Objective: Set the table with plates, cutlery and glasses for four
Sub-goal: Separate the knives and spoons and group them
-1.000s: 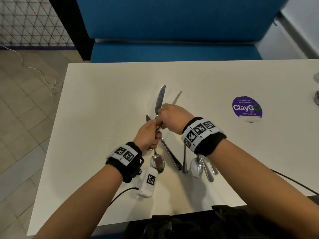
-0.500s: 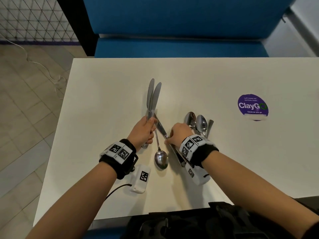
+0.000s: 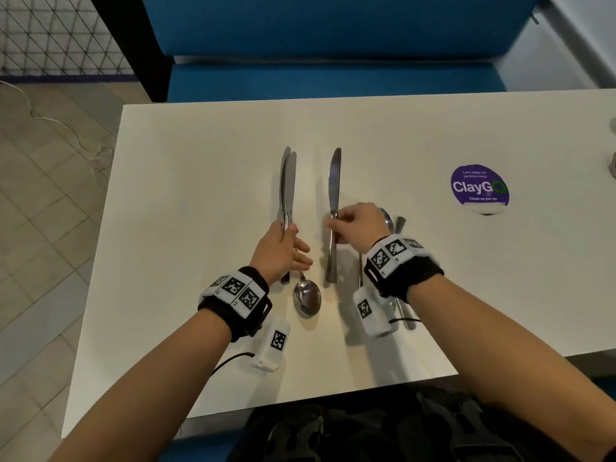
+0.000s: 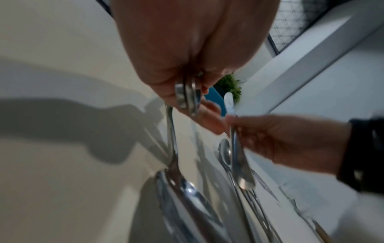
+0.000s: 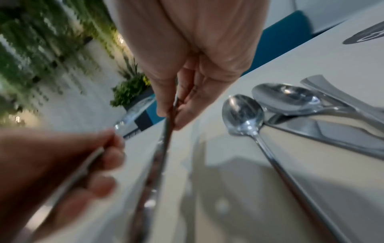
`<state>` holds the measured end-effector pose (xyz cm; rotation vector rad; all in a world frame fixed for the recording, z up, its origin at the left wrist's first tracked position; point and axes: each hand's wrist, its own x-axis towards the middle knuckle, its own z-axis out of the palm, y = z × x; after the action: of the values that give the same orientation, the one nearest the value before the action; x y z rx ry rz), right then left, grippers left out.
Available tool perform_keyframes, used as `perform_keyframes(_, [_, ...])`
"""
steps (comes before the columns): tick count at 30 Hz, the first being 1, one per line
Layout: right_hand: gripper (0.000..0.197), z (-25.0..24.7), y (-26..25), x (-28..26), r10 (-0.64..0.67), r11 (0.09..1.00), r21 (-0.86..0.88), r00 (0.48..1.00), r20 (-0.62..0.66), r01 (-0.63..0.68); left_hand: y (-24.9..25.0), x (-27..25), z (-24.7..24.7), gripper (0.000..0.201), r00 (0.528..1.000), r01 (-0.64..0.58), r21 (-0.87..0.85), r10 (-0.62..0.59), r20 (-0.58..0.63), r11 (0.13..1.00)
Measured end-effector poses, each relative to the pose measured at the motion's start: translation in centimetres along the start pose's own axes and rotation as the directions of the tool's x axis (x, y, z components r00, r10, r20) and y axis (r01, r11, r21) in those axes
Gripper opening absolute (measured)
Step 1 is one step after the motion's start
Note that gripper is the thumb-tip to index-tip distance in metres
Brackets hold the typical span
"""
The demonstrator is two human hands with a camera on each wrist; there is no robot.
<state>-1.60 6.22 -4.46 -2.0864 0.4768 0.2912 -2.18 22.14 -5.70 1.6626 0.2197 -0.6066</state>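
Note:
My left hand (image 3: 287, 230) grips two steel knives (image 3: 287, 181) by their handles, blades pointing away from me; the handle ends (image 4: 188, 98) show in the left wrist view. Just to the right, my right hand (image 3: 333, 225) pinches a third knife (image 3: 334, 181) at mid-length, held parallel to the pair and seen edge-on (image 5: 166, 131) in the right wrist view. One spoon (image 3: 306, 298) lies on the white table (image 3: 200, 195) between my hands, bowl toward me. Two more spoons (image 5: 243, 113) and another knife (image 5: 332, 134) lie under my right wrist.
A round purple ClayGo sticker (image 3: 480, 188) sits on the table to the right. A blue bench (image 3: 333, 45) runs along the far edge. Tiled floor with a white cable (image 3: 66, 128) lies past the left edge. Grey objects (image 3: 612, 161) peek in at the right edge.
My right hand has picked a knife up off the table beside the spoon and raised it next to the left hand's pair. The left hand kept holding its two knives.

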Motion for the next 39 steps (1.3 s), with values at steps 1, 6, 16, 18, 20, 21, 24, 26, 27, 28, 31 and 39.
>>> perform_keyframes(1, [0.017, -0.4, -0.5, -0.1, 0.002, 0.988, 0.154, 1.0, 0.002, -0.003, 0.2, -0.1, 0.5, 0.02, 1.0, 0.001, -0.009, -0.001, 0.022, 1.0])
perform_keyframes(6, [0.015, -1.0, -1.7, -1.1, -0.018, 0.913, 0.408, 0.996, 0.092, -0.022, 1.1, -0.7, 3.4, 0.031, 0.994, -0.035, -0.087, 0.044, 0.103, 0.996])
perform_keyframes(16, [0.016, -6.0, 3.5, -2.0, 0.037, 0.997, 0.066, 0.988, -0.149, -0.028, 0.7, -0.9, 7.5, 0.022, 0.987, -0.035, 0.054, 0.026, 0.158, 0.998])
perform_keyframes(18, [0.016, -7.3, 5.8, -2.2, 0.077, 0.984, -0.142, 0.982, -0.174, -0.103, -0.1, -0.8, 7.9, 0.021, 0.989, -0.033, 0.127, 0.015, 0.146, 0.991])
perform_keyframes(20, [0.016, -7.8, 7.8, -2.8, 0.133, 0.95, -0.261, 0.978, -0.161, -0.172, -0.6, -0.7, 8.6, 0.019, 0.992, -0.053, 0.227, 0.025, 0.124, 0.973])
perform_keyframes(21, [0.016, -7.8, 8.5, -3.2, 0.159, 0.938, -0.286, 0.976, -0.148, -0.196, -0.7, -0.6, 9.0, 0.018, 0.992, -0.07, 0.286, 0.038, 0.118, 0.956])
perform_keyframes(24, [0.018, -7.4, 9.7, -4.2, 0.191, 0.923, -0.318, 0.975, -0.115, -0.219, -0.8, -0.2, 10.5, 0.019, 0.99, -0.123, 0.496, 0.074, 0.117, 0.86])
perform_keyframes(26, [0.015, -7.2, 9.8, -4.4, 0.193, 0.918, -0.332, 0.975, -0.109, -0.219, -0.7, -0.2, 11.7, 0.021, 0.986, -0.162, 0.599, 0.112, 0.12, 0.785])
perform_keyframes(27, [0.014, -7.1, 9.7, -4.5, 0.187, 0.913, -0.348, 0.977, -0.107, -0.213, -0.7, -0.1, 12.4, 0.023, 0.985, -0.17, 0.617, 0.124, 0.118, 0.768])
perform_keyframes(28, [0.014, -7.0, 9.6, -4.5, 0.183, 0.91, -0.359, 0.978, -0.104, -0.209, -0.6, 0.0, 13.0, 0.026, 0.985, -0.174, 0.625, 0.132, 0.113, 0.761])
perform_keyframes(31, [0.016, -7.0, 9.7, -4.4, 0.198, 0.916, -0.338, 0.977, -0.083, -0.215, -0.3, 0.4, 14.8, 0.03, 0.981, -0.189, 0.713, 0.162, 0.107, 0.675])
perform_keyframes(39, [0.015, -8.3, 10.6, -4.1, 0.199, 0.918, -0.336, 0.977, -0.071, -0.211, 0.2, 1.1, 16.3, 0.024, 0.991, -0.107, 0.731, 0.129, 0.027, 0.674])
